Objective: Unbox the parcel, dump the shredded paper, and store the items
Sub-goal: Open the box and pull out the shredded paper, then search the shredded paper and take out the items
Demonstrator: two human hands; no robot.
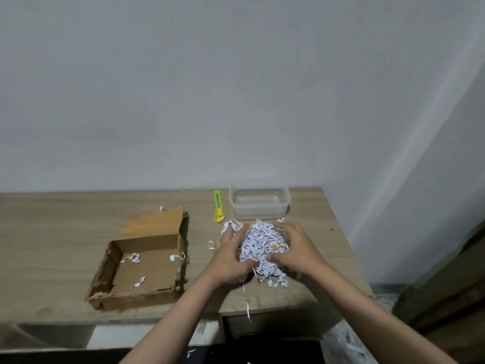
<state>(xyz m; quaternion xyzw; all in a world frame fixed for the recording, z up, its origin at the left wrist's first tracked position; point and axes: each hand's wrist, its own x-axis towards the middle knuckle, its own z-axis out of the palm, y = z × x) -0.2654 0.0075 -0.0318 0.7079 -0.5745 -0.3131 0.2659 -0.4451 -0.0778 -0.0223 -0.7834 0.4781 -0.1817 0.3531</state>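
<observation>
With the opened box nearly bare at the left, the left hand and right hand cup the shredded paper heaped on the table (dumping underway), which next probably calls for a firm lift toward disposal.

A: What lay under the shredded paper?

B: Hidden; the left hand and right hand covered both sides of the heap, so their grip was unclear.

A: And the tan speck between them?

B: Too small to tell. The worktop ran off the left edge.
</observation>
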